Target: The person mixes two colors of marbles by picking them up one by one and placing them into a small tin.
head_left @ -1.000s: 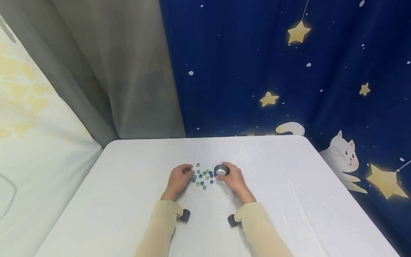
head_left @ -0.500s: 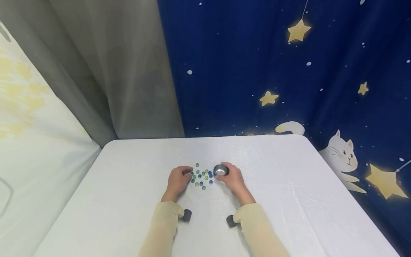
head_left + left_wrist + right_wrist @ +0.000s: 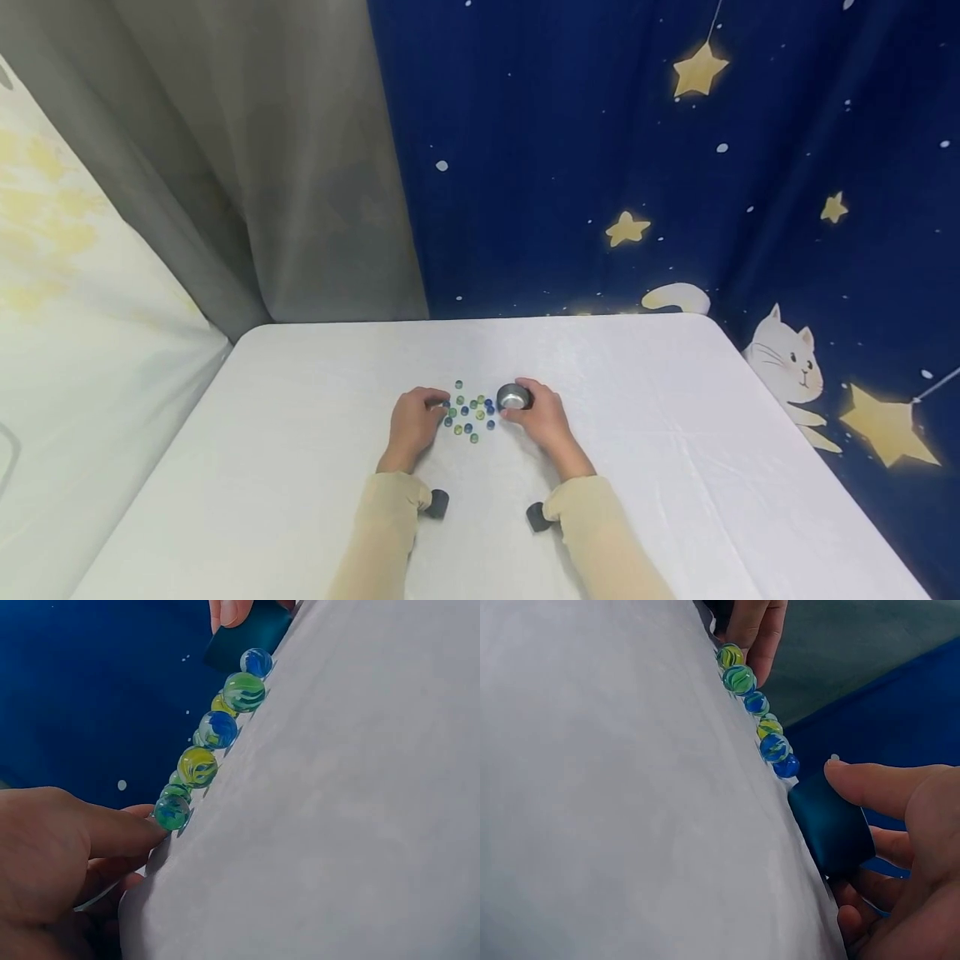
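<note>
Little has moved since the earlier frame; the head view shifted slightly. All visible marbles (image 3: 465, 411) lie loose left of the upright cup (image 3: 513, 399), none seen inside. Right hand (image 3: 547, 417): clamped on the cup. Left hand (image 3: 412, 421): beyond the marbles, thumb and forefinger apart.

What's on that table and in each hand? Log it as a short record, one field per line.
surface: white table
right hand: grips small metal cup by its side
left hand: beside the glass marbles; contact unclear
glass marbles: swirled blue, green and yellow, scattered between the hands
small metal cup: upright, opening upward, no marbles visible inside
backdrop: grey curtain, navy star-print curtain
</note>
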Demonstrator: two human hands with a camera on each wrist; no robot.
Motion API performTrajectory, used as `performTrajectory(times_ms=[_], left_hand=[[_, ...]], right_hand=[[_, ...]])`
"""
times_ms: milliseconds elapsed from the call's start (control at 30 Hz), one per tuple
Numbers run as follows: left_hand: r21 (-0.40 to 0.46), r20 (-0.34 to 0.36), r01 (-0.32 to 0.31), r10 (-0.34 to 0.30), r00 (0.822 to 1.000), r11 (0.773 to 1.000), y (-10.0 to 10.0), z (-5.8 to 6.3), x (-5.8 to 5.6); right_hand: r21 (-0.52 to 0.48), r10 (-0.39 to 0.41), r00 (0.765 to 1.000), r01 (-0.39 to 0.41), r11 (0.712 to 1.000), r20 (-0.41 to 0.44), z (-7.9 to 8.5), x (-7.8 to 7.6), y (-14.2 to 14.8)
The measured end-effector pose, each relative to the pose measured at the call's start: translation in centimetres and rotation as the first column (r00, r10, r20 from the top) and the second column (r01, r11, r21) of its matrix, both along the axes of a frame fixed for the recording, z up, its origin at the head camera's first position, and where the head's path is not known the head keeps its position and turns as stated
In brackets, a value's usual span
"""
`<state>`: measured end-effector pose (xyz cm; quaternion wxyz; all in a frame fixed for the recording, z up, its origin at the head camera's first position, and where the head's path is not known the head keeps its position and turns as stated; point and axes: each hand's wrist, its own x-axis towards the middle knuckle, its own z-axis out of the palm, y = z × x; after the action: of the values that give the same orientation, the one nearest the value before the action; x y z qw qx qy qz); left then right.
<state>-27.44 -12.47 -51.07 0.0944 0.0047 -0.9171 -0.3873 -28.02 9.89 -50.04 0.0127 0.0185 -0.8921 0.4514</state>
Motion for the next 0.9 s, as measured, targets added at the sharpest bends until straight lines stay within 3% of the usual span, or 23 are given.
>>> performTrajectory(times_ms=[900], left_hand=[[0.044,0.034,-0.022,0.020,0.999,0.999,-0.63,-0.44,-0.10]], right_hand=[[-0.013,-0.013,1.000,0.013,1.000,-0.018,-0.06,0.29,-0.58]])
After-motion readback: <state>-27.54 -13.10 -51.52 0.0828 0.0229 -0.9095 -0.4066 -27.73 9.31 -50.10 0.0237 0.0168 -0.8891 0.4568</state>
